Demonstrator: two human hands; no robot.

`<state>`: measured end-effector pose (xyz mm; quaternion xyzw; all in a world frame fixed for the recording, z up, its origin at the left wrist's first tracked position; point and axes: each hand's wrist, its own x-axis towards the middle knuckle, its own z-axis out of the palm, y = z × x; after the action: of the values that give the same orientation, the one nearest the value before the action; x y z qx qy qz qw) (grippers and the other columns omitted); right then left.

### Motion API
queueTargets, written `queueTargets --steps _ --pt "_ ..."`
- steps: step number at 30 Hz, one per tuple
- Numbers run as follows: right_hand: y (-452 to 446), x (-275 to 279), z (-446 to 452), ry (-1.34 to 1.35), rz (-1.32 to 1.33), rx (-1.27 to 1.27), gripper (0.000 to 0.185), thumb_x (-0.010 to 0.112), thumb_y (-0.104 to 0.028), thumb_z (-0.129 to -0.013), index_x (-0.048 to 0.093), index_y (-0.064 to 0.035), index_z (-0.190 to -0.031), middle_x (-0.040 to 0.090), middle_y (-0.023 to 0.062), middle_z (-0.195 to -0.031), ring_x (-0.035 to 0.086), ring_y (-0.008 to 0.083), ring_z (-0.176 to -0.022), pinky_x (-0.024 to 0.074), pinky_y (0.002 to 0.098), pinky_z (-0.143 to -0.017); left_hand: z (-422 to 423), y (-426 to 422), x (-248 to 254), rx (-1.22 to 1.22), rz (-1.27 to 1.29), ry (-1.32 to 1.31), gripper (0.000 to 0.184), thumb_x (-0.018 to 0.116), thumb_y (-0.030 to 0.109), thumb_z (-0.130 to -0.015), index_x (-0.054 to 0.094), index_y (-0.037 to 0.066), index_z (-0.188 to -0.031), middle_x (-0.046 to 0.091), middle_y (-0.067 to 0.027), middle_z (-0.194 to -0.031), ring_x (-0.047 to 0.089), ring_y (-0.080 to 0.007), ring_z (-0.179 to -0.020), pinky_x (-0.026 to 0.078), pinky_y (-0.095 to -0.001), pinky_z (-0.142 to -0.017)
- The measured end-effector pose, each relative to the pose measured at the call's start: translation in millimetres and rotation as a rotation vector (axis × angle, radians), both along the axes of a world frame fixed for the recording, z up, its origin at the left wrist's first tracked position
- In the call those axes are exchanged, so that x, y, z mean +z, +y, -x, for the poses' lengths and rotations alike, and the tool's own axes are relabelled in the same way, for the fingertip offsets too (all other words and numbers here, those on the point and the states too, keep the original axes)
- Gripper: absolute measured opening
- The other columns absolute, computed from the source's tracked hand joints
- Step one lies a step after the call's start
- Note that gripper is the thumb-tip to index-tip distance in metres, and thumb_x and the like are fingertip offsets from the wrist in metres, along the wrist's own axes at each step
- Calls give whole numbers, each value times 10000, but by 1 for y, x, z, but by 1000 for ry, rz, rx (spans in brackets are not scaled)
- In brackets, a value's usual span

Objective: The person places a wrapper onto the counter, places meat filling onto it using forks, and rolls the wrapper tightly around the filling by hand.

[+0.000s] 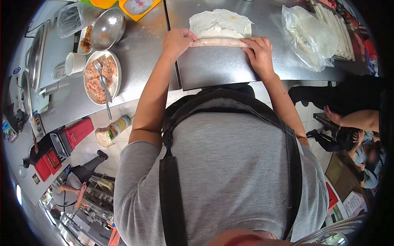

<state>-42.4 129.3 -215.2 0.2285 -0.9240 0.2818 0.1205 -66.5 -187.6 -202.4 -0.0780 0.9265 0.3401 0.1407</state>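
A thin pale wrapper sheet (221,24) lies on the steel table, its near edge rolled into a long, slim roll (217,42) with pinkish filling showing through. At the left end of this roll, my left hand (179,42) pinches it between thumb and fingers. My right hand (259,54) grips the right end, fingers on top and thumb on the near side. Beyond the roll, the rest of the sheet is flat with an uneven far edge.
Left of me stand a white bowl of minced meat (91,84) with a fork and spoon (102,82), a white cup (75,63), a metal bowl (107,29) and a scale (138,6). To the right lie a plastic bag (308,39) and stacked pale rolls (338,33). Other people are nearby.
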Motion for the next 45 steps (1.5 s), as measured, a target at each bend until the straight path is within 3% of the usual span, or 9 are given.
queueTargets --steps 6,9,17,26,32,35,45 --pt "-7 15 1 71 56 2 365 797 -148 -818 735 -99 -1175 669 66 -1188 550 308 -1135 405 425 -1000 -1 -1 2 5 0 24 180 654 245 -877 832 240 -903 780 -32 -868 731 -232 -843 552 -363 -787" --pt "-10 15 7 39 56 123 389 797 -165 -810 713 -92 -1182 671 49 -1154 563 294 -1140 413 434 -980 -2 2 4 14 16 10 176 658 243 -867 832 238 -899 781 -30 -873 731 -236 -844 553 -366 -789" --pt "-9 7 15 -91 3 135 359 791 -140 -807 729 -113 -1160 687 65 -1113 608 285 -1090 418 420 -972 -1 3 8 5 38 10 167 671 231 -851 832 242 -896 783 -22 -888 731 -226 -846 551 -363 -783" --pt "-16 14 21 -156 -109 162 366 800 -132 -787 737 -116 -1148 685 64 -1094 612 279 -1100 413 413 -952 0 7 17 38 15 -54 214 751 113 -755 832 229 -915 786 -18 -933 723 -212 -925 545 -348 -835" --pt "-29 18 20 -112 -90 161 367 807 -136 -778 737 -113 -1138 690 72 -1099 623 284 -1090 430 412 -949 3 7 14 40 33 -74 223 734 103 -745 830 226 -905 785 -15 -938 721 -214 -933 544 -346 -844" --pt "-28 10 25 -136 -78 190 390 816 -140 -769 728 -109 -1148 690 79 -1103 623 297 -1092 439 421 -951 -1 7 14 -4 67 -7 188 656 148 -853 826 170 -931 767 -42 -857 696 -184 -775 525 -333 -723" --pt "-50 22 26 -149 -114 232 339 808 -127 -773 740 -100 -1103 686 78 -1060 630 305 -1073 495 428 -940 1 5 14 -28 90 -32 175 681 167 -829 821 185 -933 777 -39 -919 711 -199 -857 528 -341 -779"
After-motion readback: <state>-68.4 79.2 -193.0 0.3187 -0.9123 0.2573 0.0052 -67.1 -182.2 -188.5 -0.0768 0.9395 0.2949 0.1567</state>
